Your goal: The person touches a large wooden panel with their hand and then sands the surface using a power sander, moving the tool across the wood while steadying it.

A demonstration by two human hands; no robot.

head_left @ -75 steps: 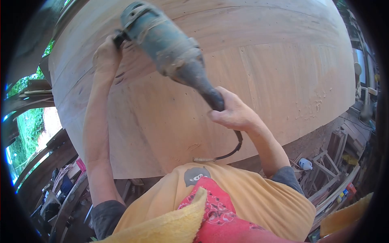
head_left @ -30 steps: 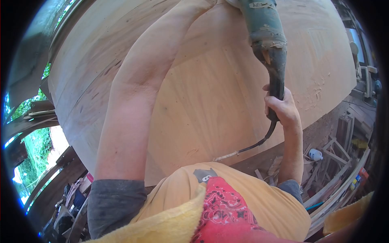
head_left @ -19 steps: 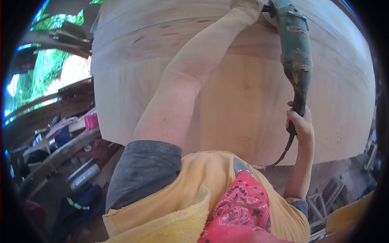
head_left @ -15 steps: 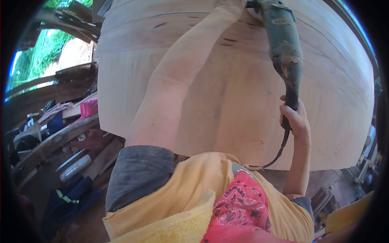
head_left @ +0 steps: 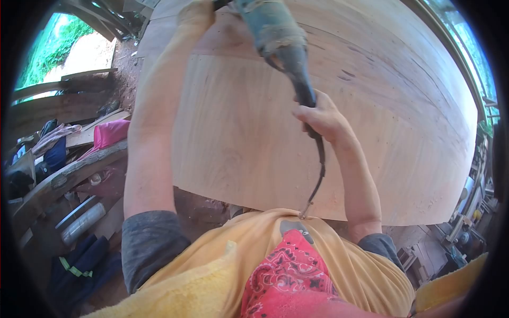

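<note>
A blue-green power tool (head_left: 275, 34) with a black rear handle lies over a broad pale wooden panel (head_left: 238, 143). My right hand (head_left: 324, 115) is wrapped round the rear handle, and a black cord runs from it down toward my shirt. Near the top edge, my left hand (head_left: 196, 15) is closed on the black side handle at the front of the tool. The tool's working end is out of the frame at the top.
To the left are curved timber pieces (head_left: 58, 180), a pink bag (head_left: 111, 132), dark clothing (head_left: 79, 265) and a shiny cylinder (head_left: 84, 223). Wood pieces and clutter stand at the lower right (head_left: 429, 254). A yellow towel (head_left: 196, 281) and red bandana hang on my chest.
The power tool and both my hands have moved left across the panel, and the tool is now tilted. More of its front is beyond the top edge. The view has shifted slightly.
</note>
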